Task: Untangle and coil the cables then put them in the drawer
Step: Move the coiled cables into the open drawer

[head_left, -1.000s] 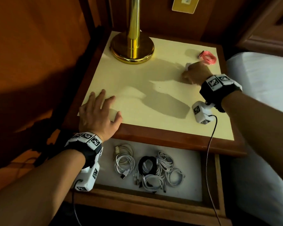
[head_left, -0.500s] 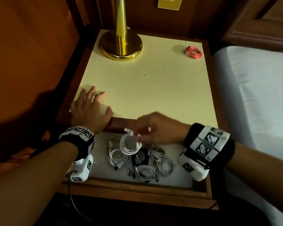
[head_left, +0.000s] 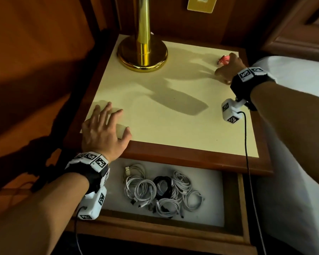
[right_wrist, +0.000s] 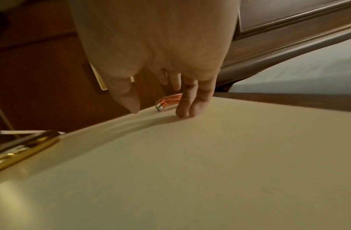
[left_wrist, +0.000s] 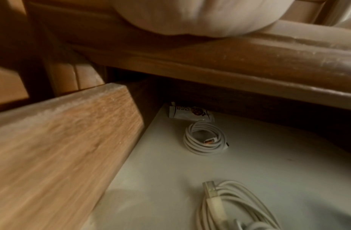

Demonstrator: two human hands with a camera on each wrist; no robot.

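Fingers of the right hand [right_wrist: 160, 62] reach down, spread, around the red cable [head_left: 223, 59] at the far right corner; best pinch the whole coil. Left hand [head_left: 101, 129] lies flat, fingers apart.

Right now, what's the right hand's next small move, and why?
Probably close the right hand on the red cable and lift it. Its fingertips are down on the tabletop beside the coil, not yet gripping. It's the only cable outside the open drawer; the left hand rests flat.

left hand [head_left: 101, 129]: flat, fingers spread | right hand [head_left: 228, 68]: outstretched, fingers pointing down
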